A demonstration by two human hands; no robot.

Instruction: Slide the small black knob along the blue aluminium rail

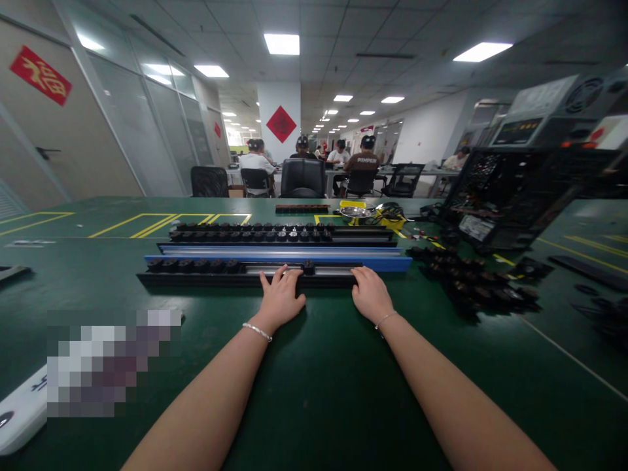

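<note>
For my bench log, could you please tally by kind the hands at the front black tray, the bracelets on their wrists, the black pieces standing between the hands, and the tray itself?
Hands (left hand, right hand): 2
Bracelets (left bracelet, right bracelet): 2
Black piece: 1
Front black tray: 1
Total: 6

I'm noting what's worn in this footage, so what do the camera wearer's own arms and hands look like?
The left hand and right hand are ungloved. The left wrist wears a pale, silvery bracelet; the right, a thinner silvery band. No sleeve shows on either forearm.
</note>
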